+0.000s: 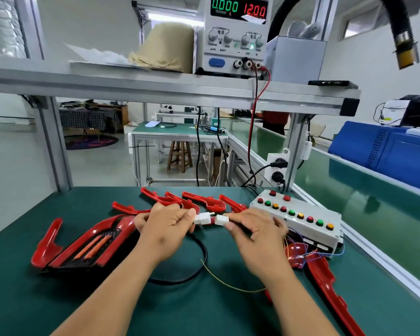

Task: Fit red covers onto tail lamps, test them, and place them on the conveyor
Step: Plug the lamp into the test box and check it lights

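The long red plastic cover [327, 284] on the right is cut off by the bottom edge. The thin coloured wires [313, 253] beside the grey test box with coloured buttons [298, 214] are too tangled to follow. The right hand [255, 230] hides the lead behind the small white plastic connector [221, 219] that its fingers [230, 225] pinch tightly. The left hand [166, 224] pinches a matching white plug [203, 218]. The two are held end to end above the green table [58, 299]; I cannot tell whether they touch. The black tail lamp with its red cover [92, 246] lies on the table, just left of the left hand.
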A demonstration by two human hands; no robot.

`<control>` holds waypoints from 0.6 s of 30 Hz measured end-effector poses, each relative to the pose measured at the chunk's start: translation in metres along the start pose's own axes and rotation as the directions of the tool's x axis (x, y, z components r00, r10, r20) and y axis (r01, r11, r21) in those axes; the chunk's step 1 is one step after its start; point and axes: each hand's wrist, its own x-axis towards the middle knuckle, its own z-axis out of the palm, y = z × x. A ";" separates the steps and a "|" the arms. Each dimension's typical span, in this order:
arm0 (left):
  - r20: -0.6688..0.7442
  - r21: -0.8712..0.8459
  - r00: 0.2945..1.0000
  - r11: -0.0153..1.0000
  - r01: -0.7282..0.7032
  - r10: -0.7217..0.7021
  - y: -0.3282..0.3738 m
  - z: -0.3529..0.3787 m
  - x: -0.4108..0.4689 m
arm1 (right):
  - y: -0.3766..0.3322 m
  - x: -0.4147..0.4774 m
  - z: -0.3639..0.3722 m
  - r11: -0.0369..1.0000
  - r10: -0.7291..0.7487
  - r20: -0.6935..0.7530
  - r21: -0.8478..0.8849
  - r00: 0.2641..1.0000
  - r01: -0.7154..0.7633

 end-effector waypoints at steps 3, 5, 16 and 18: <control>0.002 0.022 1.000 0.999 -0.027 0.027 -0.001 0.001 0.001 | 0.000 -0.001 0.001 0.998 -0.067 -0.008 -0.017 0.998 0.067; 0.006 0.035 0.998 0.998 -0.055 0.055 0.000 -0.001 0.000 | -0.002 0.000 0.001 0.994 -0.097 0.004 -0.046 0.995 0.097; -0.059 0.192 0.996 0.980 -0.060 0.073 0.010 -0.003 -0.005 | -0.006 0.004 -0.011 0.982 -0.059 0.084 -0.175 0.995 0.073; -0.053 0.193 0.996 0.979 -0.061 0.073 0.008 -0.002 -0.005 | -0.004 0.004 -0.011 0.987 -0.068 0.180 -0.132 0.981 0.093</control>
